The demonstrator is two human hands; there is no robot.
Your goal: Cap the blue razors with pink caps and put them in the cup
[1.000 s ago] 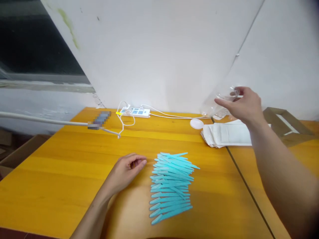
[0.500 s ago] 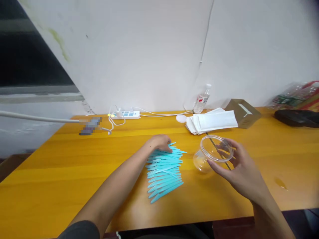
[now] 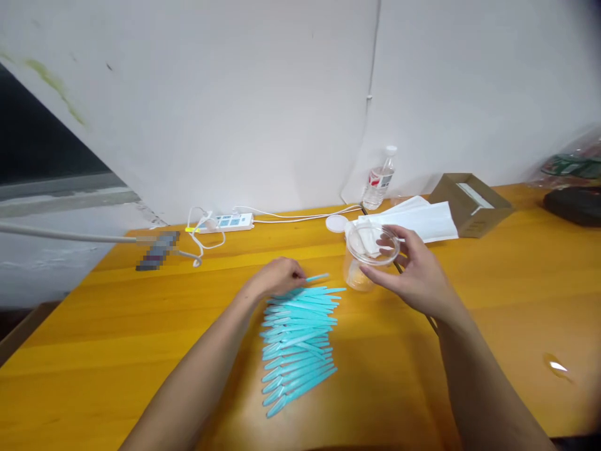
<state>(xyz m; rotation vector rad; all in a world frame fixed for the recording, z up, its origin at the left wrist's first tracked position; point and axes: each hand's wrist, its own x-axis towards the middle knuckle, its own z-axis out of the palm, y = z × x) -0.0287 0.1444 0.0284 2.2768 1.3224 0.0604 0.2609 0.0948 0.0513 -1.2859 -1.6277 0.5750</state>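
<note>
Slim turquoise sticks (image 3: 300, 338), each with a wider, paler end like an eyebrow razor, lie in a loose row on the wooden table. At the far end of that row, my left hand (image 3: 282, 277) pinches one turquoise eyebrow razor (image 3: 318, 277), its thin end pointing right. The fingers partly hide it. My right hand (image 3: 417, 269) grips a clear plastic jar (image 3: 353, 270) by its rim, thumb in front and fingers behind. The jar has no lid on and stands nearly upright, right of the row's far end.
Behind the jar are white paper packets (image 3: 434, 220), a round white lid (image 3: 337, 223) and a water bottle (image 3: 378, 180). A cardboard box (image 3: 474, 203) stands to their right. A power strip (image 3: 230, 222) and a blurred-out device (image 3: 158, 250) with cables lie left.
My left hand has pulled back leftward from the row with one turquoise eyebrow razor. My right hand has brought the jar left and away from me, more upright. The view has shifted.
</note>
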